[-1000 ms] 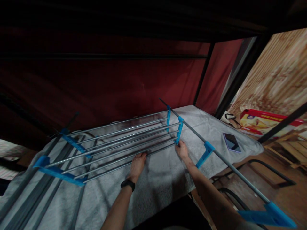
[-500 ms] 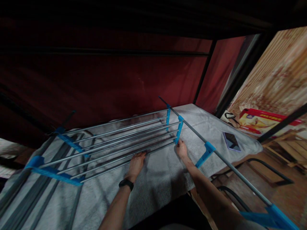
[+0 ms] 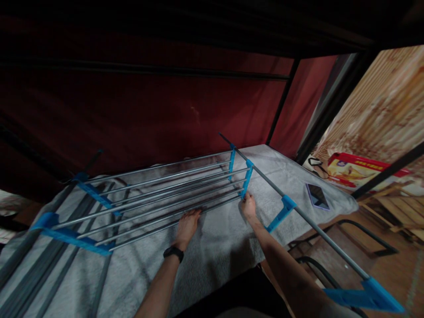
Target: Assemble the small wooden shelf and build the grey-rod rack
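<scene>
My left hand, a black watch on its wrist, curls over the nearest rail of the drying rack, fingers hooked on it. My right hand pinches the rack's blue end bracket, though the dim light leaves the grip unclear. The rack lies on a grey towel. Farther right rests a phone; behind hangs a red curtain.

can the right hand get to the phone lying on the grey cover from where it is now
Probably yes. The right hand rests at the blue bracket of the rack, and the phone lies flat further right on the grey cover. Only the slanting grey pole crosses between them; the hand would likely pass over it.
</scene>
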A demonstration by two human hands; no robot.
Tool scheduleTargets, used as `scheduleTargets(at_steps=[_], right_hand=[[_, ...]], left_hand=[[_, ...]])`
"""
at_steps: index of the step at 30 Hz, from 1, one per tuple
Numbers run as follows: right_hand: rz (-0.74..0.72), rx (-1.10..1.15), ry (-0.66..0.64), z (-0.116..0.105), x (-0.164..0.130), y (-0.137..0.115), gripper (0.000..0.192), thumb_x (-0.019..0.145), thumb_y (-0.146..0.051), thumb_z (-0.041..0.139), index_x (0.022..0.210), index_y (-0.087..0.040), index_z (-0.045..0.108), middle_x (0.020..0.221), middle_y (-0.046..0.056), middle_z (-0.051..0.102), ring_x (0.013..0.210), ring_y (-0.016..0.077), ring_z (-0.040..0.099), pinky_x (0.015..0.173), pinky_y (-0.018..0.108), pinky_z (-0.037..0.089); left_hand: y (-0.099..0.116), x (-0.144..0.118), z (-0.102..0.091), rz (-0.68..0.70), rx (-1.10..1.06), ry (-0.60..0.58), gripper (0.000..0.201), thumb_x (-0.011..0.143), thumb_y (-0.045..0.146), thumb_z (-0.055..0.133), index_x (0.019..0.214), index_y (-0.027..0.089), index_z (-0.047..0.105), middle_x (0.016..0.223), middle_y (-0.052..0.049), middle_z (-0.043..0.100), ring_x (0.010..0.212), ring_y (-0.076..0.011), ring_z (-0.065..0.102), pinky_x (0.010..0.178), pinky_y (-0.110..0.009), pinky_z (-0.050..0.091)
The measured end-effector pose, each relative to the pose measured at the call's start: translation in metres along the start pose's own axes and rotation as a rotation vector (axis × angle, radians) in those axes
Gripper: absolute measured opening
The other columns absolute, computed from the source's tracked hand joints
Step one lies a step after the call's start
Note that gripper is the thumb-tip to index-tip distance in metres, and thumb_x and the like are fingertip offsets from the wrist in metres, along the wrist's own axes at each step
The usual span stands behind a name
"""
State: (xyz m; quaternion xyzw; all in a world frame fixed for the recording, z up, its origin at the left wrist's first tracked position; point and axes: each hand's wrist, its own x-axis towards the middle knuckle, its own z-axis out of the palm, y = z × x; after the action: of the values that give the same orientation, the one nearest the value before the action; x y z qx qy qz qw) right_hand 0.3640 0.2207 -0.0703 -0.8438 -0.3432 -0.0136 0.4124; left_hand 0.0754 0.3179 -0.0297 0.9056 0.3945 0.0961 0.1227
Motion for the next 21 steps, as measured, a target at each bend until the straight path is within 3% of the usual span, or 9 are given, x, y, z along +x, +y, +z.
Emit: scheduleTargets(at_steps=[15,21], right_hand=[[0.040,-0.012,-0.051,0.001,-0.003,0.003,0.035,0.075,-0.003,0.044,0.099,-0.015,0.066,0.084,0.006,0.054,0.078,0.0195,0.051,0.080,0.030,0.045],[-0.005,-0.009,-0.075,-0.001,-0.005,0.007,0.033,0.076,-0.007,0.043,0.097,-0.017,0.065,0.086,0.007,0.056,0.079,0.0203,0.052,0.081,0.031,0.046]], left_hand=[[0.000,-0.004,-0.005,0.032,-0.047,-0.008,0.036,0.099,0.021,0.043,0.127,0.022,0.065,0.127,-0.009,0.068,0.116,-0.0242,0.063,0.105,-0.042,0.045],[0.009,-0.029,-0.015,-0.041,-0.081,0.157,0.037,0.100,0.026,0.041,0.128,0.018,0.064,0.128,-0.012,0.065,0.121,-0.0312,0.057,0.108,-0.051,0.041]])
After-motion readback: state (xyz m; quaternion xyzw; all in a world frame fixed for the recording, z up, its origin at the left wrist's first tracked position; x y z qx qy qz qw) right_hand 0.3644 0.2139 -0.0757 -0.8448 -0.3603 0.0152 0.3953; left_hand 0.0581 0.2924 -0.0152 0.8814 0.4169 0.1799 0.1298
